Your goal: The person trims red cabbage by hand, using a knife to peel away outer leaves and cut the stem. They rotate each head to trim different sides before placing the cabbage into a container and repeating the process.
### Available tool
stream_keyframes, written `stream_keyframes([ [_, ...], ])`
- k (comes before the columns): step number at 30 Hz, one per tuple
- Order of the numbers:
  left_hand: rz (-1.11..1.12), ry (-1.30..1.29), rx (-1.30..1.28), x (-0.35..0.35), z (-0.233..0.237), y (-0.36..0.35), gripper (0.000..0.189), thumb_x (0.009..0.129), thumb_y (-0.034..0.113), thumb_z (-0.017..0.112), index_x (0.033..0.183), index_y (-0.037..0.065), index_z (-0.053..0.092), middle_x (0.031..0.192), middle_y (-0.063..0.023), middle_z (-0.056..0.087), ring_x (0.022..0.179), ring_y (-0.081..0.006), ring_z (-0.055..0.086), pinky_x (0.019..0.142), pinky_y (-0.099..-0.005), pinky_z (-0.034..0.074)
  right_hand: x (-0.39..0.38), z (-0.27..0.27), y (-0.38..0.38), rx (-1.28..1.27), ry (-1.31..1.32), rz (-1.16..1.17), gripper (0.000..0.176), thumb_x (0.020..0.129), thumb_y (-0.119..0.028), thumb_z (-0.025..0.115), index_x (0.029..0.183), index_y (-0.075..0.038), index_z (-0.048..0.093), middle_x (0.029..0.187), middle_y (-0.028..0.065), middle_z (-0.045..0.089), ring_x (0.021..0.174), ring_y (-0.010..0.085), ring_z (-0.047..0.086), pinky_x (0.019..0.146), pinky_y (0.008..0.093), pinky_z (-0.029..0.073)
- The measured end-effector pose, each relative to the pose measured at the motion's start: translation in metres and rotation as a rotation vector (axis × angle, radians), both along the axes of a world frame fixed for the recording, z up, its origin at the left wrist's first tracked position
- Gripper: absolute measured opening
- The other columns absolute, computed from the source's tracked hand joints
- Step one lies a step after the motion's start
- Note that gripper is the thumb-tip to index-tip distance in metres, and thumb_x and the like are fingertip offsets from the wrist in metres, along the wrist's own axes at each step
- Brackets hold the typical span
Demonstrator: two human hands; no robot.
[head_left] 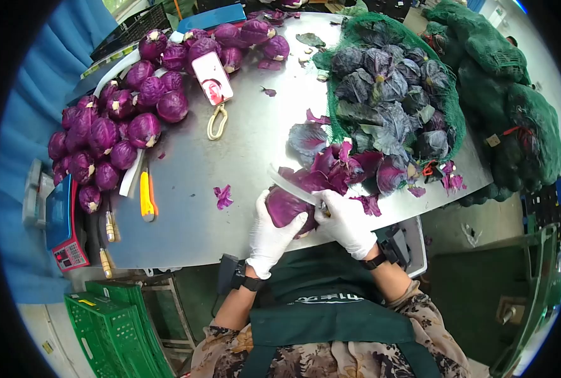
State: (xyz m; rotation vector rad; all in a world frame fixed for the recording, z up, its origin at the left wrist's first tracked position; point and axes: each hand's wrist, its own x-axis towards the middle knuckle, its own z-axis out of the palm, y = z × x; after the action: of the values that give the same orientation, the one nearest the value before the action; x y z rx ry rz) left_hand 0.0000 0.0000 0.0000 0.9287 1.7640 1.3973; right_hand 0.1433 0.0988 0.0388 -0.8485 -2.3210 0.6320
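My left hand, in a white glove, is wrapped round the left side of a red cabbage near the table's front edge. In my gloved right hand is a knife, its blade lying across the top of that cabbage and pointing up to the left. The fingers of the right hand hide most of the handle. Loose purple outer leaves lie just beyond the cabbage. Behind them, untrimmed dark cabbages fill an opened green mesh sack.
Trimmed red cabbages are heaped at the left. A phone with a looped strap, a yellow box cutter, wooden-handled knives and a scale are on the table. Full mesh sacks stand at right; green crates below left.
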Motion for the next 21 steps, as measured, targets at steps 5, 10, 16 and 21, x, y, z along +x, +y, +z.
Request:
stream_keyframes([
  [5,-0.001,-0.076,0.105,-0.002,-0.002,-0.002,0.085,0.075,0.022,0.082,0.138,0.000,0.028,0.128,-0.0164,0.047,0.119,-0.0244,0.049,0.102,-0.0358,0.042,0.001,-0.020,0.011,-0.059,0.096,-0.117,0.016,0.080,-0.009,0.066,0.095,-0.007,0.061,0.073,0.0140,0.064,0.061,0.0268,0.065,0.056,0.0340,0.050],
  [10,0.013,-0.158,0.221,-0.013,0.006,-0.008,0.093,0.067,0.025,0.084,0.139,0.003,0.029,0.134,-0.0160,0.041,0.126,-0.0264,0.043,0.108,-0.0388,0.036,0.010,-0.027,0.063,-0.178,0.258,-0.293,0.009,0.085,-0.009,0.064,0.086,-0.001,0.061,0.066,0.0138,0.059,0.056,0.0156,0.058,0.056,0.0312,0.047],
  [16,0.039,-0.096,0.376,-0.029,0.003,-0.005,0.099,0.067,0.029,0.086,0.140,0.005,0.023,0.134,-0.0144,0.036,0.126,-0.0266,0.041,0.107,-0.0395,0.036,0.026,-0.026,0.094,-0.110,0.071,-0.472,0.033,0.086,-0.022,0.069,0.112,-0.005,0.059,0.068,0.0088,0.058,0.058,0.0219,0.057,0.058,0.0343,0.046],
  [21,0.103,-0.135,0.370,-0.030,0.000,0.002,0.098,0.069,0.027,0.084,0.140,0.006,0.020,0.134,-0.0143,0.034,0.127,-0.0264,0.040,0.108,-0.0394,0.036,-0.001,0.032,0.015,-0.438,0.040,0.061,0.097,0.068,-0.035,0.085,0.147,-0.010,0.034,0.104,0.0122,0.064,0.079,0.0168,0.061,0.074,0.0304,0.052],
])
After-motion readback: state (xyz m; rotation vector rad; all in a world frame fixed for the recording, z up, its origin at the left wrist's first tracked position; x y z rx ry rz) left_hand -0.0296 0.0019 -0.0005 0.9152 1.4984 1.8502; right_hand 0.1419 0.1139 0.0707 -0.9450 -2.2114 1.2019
